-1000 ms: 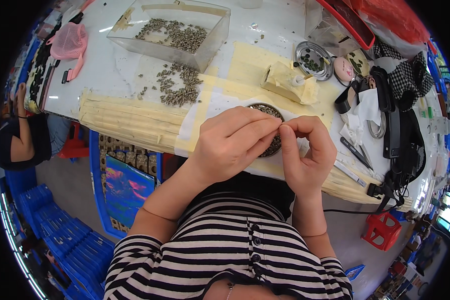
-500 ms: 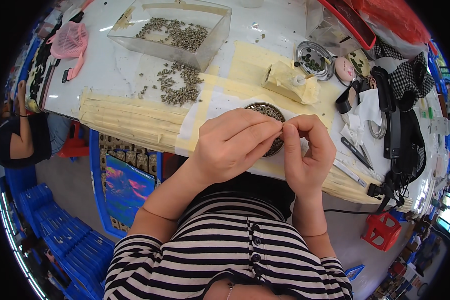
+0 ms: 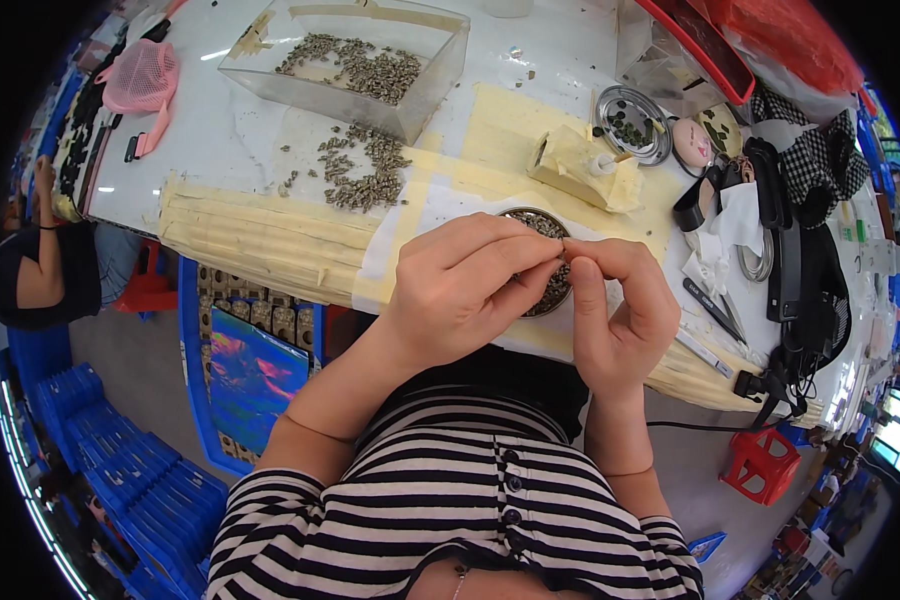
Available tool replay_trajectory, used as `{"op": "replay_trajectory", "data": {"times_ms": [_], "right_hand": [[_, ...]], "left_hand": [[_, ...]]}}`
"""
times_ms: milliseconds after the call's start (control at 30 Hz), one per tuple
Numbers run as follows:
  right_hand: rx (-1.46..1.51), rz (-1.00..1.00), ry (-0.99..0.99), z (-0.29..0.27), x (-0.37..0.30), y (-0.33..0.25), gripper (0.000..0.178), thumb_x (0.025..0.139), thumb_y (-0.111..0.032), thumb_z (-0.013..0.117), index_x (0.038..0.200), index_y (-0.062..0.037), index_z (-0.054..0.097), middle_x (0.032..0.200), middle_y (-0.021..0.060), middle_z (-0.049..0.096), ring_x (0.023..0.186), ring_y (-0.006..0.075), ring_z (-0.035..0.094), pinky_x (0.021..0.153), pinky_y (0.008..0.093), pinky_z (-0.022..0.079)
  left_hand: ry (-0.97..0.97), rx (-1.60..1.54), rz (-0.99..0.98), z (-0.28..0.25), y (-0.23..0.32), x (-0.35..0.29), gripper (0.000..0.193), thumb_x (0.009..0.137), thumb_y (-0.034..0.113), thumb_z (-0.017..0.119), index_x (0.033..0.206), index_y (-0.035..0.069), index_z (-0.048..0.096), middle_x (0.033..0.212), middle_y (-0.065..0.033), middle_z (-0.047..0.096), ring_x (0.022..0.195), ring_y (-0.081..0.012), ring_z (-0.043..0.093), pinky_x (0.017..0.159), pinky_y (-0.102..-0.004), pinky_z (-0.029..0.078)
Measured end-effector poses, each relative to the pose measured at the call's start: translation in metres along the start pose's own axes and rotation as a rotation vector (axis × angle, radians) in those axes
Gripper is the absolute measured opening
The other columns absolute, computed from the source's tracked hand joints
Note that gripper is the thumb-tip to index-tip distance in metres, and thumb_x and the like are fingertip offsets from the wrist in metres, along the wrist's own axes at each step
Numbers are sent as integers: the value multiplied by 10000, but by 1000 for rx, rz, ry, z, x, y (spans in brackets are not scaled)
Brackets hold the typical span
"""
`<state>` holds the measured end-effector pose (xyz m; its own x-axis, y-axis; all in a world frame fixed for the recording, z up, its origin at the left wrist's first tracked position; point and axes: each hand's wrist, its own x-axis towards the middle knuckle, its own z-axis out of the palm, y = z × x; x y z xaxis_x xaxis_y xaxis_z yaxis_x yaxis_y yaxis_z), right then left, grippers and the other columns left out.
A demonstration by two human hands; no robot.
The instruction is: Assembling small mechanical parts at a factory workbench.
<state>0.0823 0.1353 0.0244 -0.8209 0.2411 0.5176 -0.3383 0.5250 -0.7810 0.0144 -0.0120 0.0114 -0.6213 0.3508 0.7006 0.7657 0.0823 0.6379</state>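
My left hand (image 3: 455, 285) and my right hand (image 3: 625, 310) meet fingertip to fingertip over the near edge of the table. Each has thumb and fingers drawn together in a pinch. Whatever sits between the fingertips is too small and too covered to name. Just beneath them is a round metal dish (image 3: 536, 210) filled with small grey metal pieces (image 3: 554, 292); my left hand hides part of it. More such pieces form a loose heap (image 3: 365, 172) on the table, beyond my left hand.
Behind the heap stands a clear plastic bin (image 3: 320, 103) with more pieces. A taped block (image 3: 582, 172) lies beyond the dish, near a round tin (image 3: 660, 150) of dark bits. Tweezers (image 3: 712, 308) and black straps (image 3: 785, 250) lie right. Another person (image 3: 45, 275) sits far left.
My fingertips have shifted slightly, and the right thumb now sits a little lower against its index finger. Both hands stay together over the dish, which shows slightly farther right.
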Motion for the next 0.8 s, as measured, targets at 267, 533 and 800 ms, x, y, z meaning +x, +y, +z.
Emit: {"op": "replay_trajectory", "data": {"times_ms": [267, 533, 800], "right_hand": [[19, 61, 86, 1, -5, 0, 84, 834, 30, 694, 918, 36, 686, 814, 102, 679, 680, 169, 596, 618, 251, 470], [-30, 118, 47, -4, -8, -3, 65, 829, 22, 674, 892, 36, 682, 820, 123, 691, 713, 226, 629, 658, 288, 481], [-137, 106, -31, -15, -11, 0, 72, 833, 22, 647, 899, 19, 676, 741, 99, 637, 659, 199, 582, 611, 284, 458]], "left_hand": [[-40, -34, -68, 1, -2, 0, 208, 723, -66, 767, 915, -3, 718, 822, -115, 684, 680, -210, 664, 588, -274, 529], [-84, -58, -41, -5, -3, 3, 256, 683, -15, 806, 920, 30, 720, 823, -59, 656, 691, -201, 616, 593, -303, 497], [-88, -262, -25, -10, -3, 2, 242, 699, 21, 808, 920, 18, 708, 850, -65, 642, 724, -233, 627, 619, -316, 512]]}}
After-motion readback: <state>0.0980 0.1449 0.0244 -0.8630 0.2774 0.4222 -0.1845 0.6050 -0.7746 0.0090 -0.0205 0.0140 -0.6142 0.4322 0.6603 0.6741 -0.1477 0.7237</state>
